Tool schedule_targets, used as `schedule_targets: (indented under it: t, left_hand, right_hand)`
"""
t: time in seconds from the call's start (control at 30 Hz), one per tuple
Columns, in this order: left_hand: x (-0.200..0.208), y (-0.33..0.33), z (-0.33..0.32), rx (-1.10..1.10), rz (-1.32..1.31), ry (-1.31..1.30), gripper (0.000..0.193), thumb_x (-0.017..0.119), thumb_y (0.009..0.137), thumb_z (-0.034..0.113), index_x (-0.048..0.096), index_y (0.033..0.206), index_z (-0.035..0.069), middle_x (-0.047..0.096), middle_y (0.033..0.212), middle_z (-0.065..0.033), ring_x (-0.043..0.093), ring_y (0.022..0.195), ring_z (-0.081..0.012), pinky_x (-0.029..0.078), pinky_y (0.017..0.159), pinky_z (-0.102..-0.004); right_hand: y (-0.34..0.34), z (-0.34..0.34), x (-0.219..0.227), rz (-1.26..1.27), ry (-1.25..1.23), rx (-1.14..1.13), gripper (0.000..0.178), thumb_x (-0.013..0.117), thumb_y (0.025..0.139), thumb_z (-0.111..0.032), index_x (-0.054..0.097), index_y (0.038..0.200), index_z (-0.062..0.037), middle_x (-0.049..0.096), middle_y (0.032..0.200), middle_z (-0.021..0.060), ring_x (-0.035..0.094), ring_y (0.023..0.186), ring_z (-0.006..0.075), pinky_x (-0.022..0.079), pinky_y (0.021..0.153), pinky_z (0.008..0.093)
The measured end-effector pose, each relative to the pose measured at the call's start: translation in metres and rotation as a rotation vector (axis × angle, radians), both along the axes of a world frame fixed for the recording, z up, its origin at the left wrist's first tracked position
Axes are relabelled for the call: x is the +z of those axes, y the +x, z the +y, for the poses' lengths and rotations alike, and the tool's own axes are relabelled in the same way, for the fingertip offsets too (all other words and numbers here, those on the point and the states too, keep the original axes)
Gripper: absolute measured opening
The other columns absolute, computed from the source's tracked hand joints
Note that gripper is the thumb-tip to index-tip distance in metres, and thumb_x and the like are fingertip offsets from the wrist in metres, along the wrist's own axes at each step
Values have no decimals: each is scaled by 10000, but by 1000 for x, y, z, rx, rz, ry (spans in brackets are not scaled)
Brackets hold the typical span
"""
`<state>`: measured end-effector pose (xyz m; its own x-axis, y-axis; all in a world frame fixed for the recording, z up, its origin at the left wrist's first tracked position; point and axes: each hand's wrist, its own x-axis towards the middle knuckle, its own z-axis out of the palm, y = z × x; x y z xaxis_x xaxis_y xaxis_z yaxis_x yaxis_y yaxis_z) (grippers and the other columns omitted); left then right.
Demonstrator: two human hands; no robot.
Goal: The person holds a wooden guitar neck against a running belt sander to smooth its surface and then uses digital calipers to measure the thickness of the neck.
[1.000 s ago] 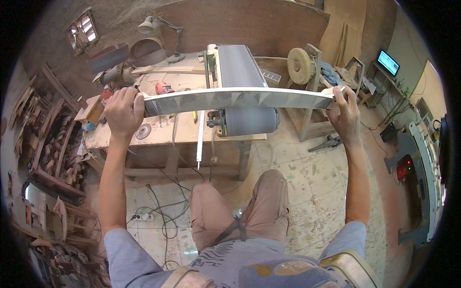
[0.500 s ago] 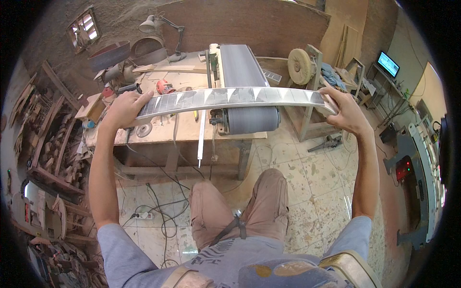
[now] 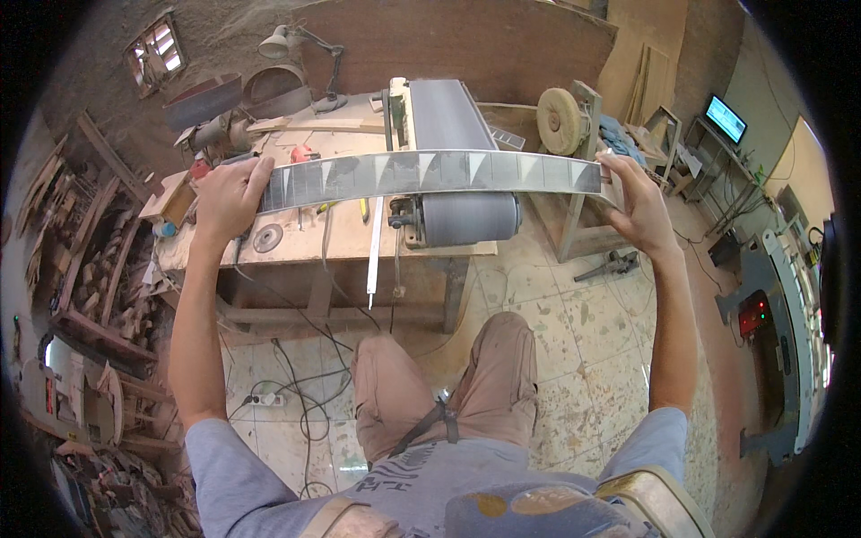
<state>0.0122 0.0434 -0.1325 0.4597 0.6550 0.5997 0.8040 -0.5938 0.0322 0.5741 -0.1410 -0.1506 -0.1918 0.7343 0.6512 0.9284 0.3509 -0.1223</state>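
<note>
- The left hand is closed around the left end of the gray strip.
- The right hand grips its right end.
- The strip, with white triangles, crosses the near part of the sander; I can't tell if they touch.
- A wheel is far right.
- A lamp stands far left on the table.

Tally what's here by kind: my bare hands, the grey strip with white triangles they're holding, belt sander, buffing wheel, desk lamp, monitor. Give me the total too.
Bare hands: 2 (left hand, right hand)
Grey strip: 1
Belt sander: 1
Buffing wheel: 1
Desk lamp: 1
Monitor: 1
Total: 7
</note>
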Motion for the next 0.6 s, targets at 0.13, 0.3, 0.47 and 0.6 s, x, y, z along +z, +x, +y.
schedule_targets:
  t: [0.13, 0.3, 0.47, 0.6]
  left_hand:
    - [-6, -2, -2, 1, -40, 290, 385, 514, 1053, 345, 619, 843, 40, 627, 775, -175, 647, 765, -391, 481, 679, -486]
    - [-12, -5, -6, -35, -94, 499, 348, 511, 1055, 318, 594, 843, 55, 617, 778, -151, 634, 748, -370, 475, 672, -483]
    - [-10, -19, -8, -24, -69, 445, 371, 506, 1061, 326, 584, 832, 45, 601, 767, -162, 624, 744, -382, 465, 670, -488]
    - [-1, -27, -6, -32, -73, 179, 471, 483, 1074, 379, 586, 796, 14, 579, 722, -196, 606, 712, -415, 447, 663, -501]
  right_hand:
    - [-3, 9, -24, -41, 230, -61, 800, 800, 701, 48, 565, 1435, -166, 601, 1359, 168, 646, 1206, 376, 558, 980, 464]
    - [-10, 15, -34, -155, 438, -100, 816, 825, 709, 38, 556, 1447, -186, 591, 1348, 193, 655, 1185, 389, 600, 921, 459]
    - [-27, 12, -24, -172, 396, -109, 808, 819, 707, 34, 557, 1442, -179, 598, 1332, 192, 655, 1176, 399, 603, 934, 456]
    - [-34, 8, -6, -97, 150, -52, 726, 779, 719, 23, 588, 1399, -145, 627, 1317, 183, 660, 1159, 385, 571, 973, 444]
